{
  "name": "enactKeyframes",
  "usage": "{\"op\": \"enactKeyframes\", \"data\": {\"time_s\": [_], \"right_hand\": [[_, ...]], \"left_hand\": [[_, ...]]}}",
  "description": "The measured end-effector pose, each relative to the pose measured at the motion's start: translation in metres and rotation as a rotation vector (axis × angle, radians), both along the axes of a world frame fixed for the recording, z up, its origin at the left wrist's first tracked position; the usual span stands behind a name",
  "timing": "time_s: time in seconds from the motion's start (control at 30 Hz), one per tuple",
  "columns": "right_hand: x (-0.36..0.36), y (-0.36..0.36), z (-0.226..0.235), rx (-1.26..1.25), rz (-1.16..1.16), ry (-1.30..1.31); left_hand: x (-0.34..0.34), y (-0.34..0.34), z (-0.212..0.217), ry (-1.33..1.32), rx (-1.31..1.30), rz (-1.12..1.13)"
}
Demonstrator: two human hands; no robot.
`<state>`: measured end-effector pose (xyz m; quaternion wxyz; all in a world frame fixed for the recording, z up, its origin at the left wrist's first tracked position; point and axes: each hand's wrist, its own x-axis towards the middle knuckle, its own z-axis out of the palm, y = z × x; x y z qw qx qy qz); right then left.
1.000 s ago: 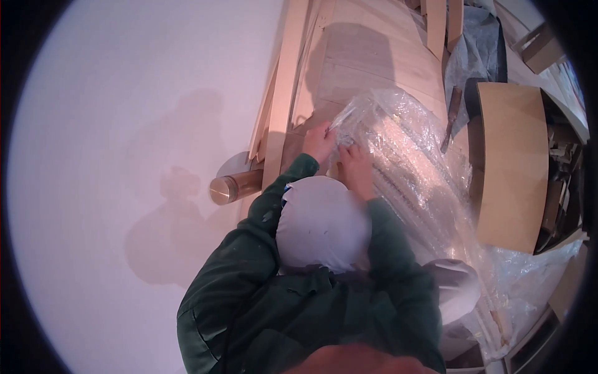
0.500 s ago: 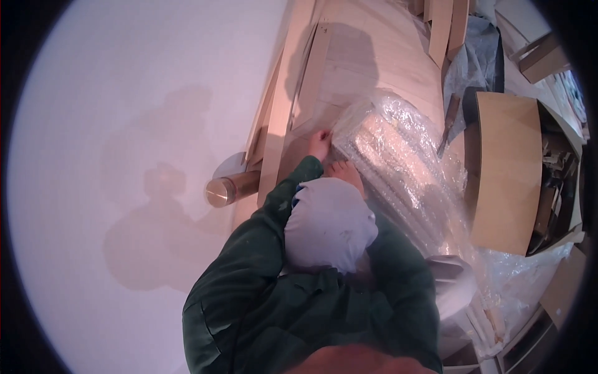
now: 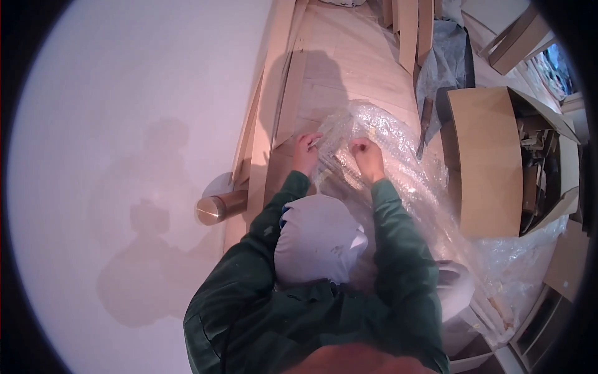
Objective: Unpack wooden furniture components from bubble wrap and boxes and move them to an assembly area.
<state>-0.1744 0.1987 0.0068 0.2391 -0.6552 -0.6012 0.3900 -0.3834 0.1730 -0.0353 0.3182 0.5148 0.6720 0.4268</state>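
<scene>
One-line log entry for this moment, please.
left hand: at clear plastic wrap edge | right hand: curled over wrap, grip unclear | nearby: open cardboard box, metallic cylinder

Some cluttered indoor room, looks like a packing spot, can't tell if home or workshop
Plain white wall (image 3: 124, 81) off left of the fingers (image 3: 310, 138), pale plank floor (image 3: 374, 68) beyond them, clear plastic wrap (image 3: 398, 143) right beside them, then farther right an open cardboard box (image 3: 489, 162) with scraps (image 3: 537, 146) inside. Cardboard strips (image 3: 408, 40) up ahead too.
</scene>
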Motion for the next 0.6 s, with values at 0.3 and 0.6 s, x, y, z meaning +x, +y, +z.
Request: {"op": "enactKeyframes", "data": {"time_s": [0.3, 0.6], "right_hand": [[-0.015, 0.026, 0.109, 0.066, 0.475, 0.099], [0.251, -0.026, 0.169, -0.085, 0.382, -0.477]], "left_hand": [[-0.021, 0.020, -0.078, -0.056, -0.057, -0.076], [-0.035, 0.091, 0.017, 0.081, -0.301, -0.638]]}}
